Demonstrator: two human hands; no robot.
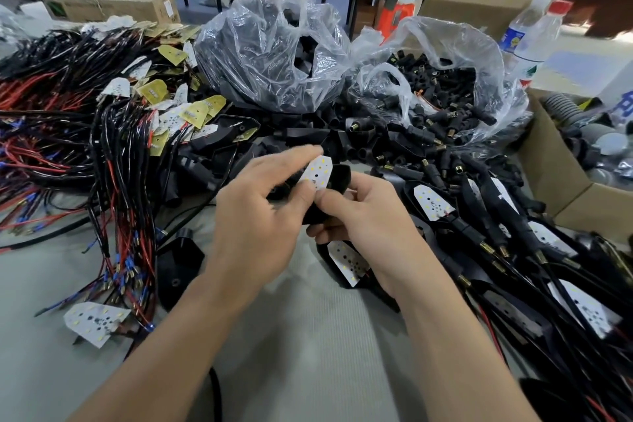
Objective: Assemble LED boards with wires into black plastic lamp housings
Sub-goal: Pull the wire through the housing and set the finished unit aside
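Head view: left hand (253,216) pinches 1 LED board (317,173) in its fingers; right hand (363,216) grips 1 black housing (339,175) beneath it. 2 plastic bags (274,55) (486,55) sit at 12 o'clock.

A white, shield-shaped LED board (317,175), dotted with small yellow LEDs, is lying tilted against the open face of a black plastic housing (340,176), both being held above the middle of the bench (308,336).

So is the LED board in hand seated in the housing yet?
Not seated, it seems: the LED board tilts up out of the black housing, its top end clear of the rim.
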